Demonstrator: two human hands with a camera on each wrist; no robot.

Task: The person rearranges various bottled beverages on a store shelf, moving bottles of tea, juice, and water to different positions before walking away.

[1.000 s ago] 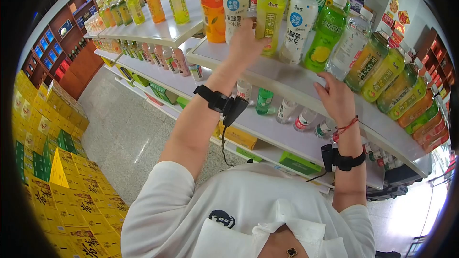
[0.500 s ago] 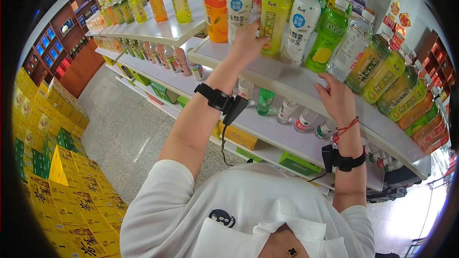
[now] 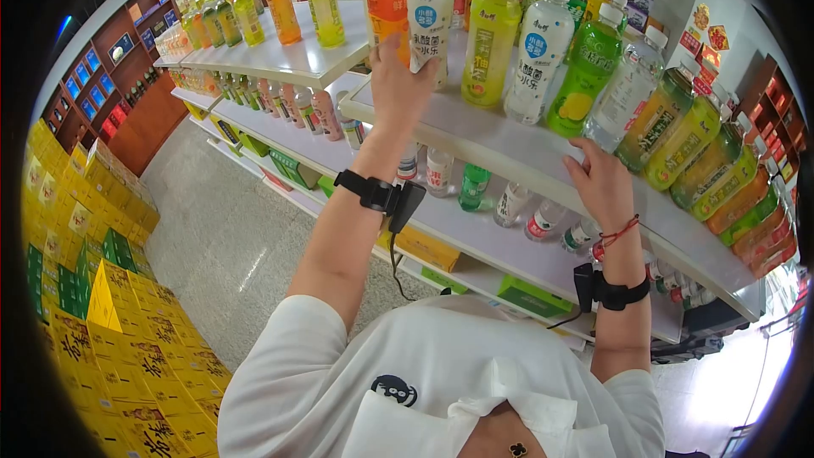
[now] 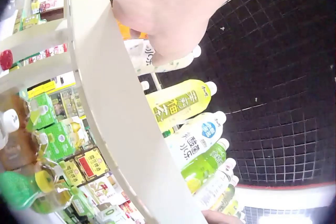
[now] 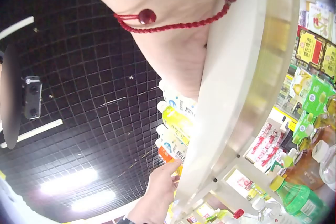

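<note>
On the upper shelf (image 3: 475, 130), a row of drink bottles stands near the front edge. My left hand (image 3: 398, 89) is raised before an orange bottle (image 3: 388, 7) and a white-labelled bottle (image 3: 430, 8), thumb and fingers spread apart. Its fingers overlap the orange bottle's lower part, and the thumb overlaps the white one. To the right of that hand stands a yellow-green bottle (image 3: 490, 42), then another white-labelled bottle (image 3: 536, 55) and a green lemon bottle (image 3: 587, 72). My right hand (image 3: 604, 182) rests at the shelf's front edge, fingers loosely bent and holding nothing.
More bottles (image 3: 678, 131) continue along the shelf to the right. A second shelf section (image 3: 280, 55) at left bears further bottles. Lower shelves hold small bottles (image 3: 511, 201) and boxes (image 3: 532, 291). Yellow cartons (image 3: 127, 314) are stacked on the floor at left.
My left hand has moved left, from between the white-labelled and yellow-green bottles to in front of the orange and white-labelled ones. The right hand stays at the shelf edge.
</note>
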